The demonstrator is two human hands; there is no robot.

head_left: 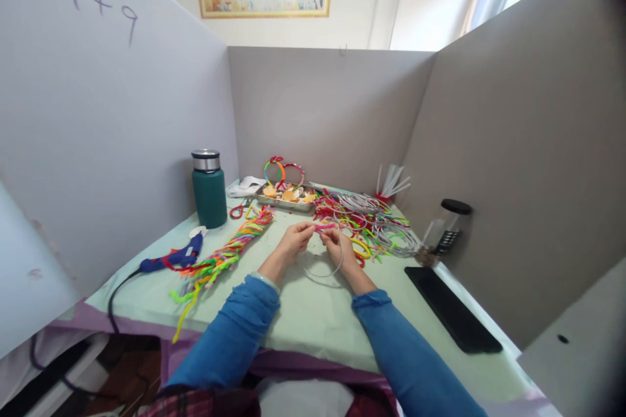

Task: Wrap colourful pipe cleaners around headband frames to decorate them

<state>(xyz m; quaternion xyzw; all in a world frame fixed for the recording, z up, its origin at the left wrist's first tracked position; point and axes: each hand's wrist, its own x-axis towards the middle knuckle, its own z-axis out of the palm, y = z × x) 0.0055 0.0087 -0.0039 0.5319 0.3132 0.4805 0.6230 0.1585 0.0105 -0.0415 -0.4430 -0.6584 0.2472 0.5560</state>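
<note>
A thin silver-grey hoop (337,267) hangs below my two hands over the middle of the table. At its top is a short pink fuzzy section, apparently pipe cleaner (325,227), spanning the gap between my fingertips. My left hand (295,238) pinches the left end of the pink part. My right hand (336,246) pinches its right end, with the hoop passing in front of it. Exactly how the pink piece sits around the hoop is too small to make out. Right of my right hand lie yellow and red loops (360,247).
A twisted bundle of colourful pipe cleaners (239,241), a blue glue gun (180,255) and a green bottle (210,195) are on the left. Behind are a metal tray (288,203) and finished hoops (274,172). Grey hoops (398,238) and a black phone-like slab (452,309) lie right.
</note>
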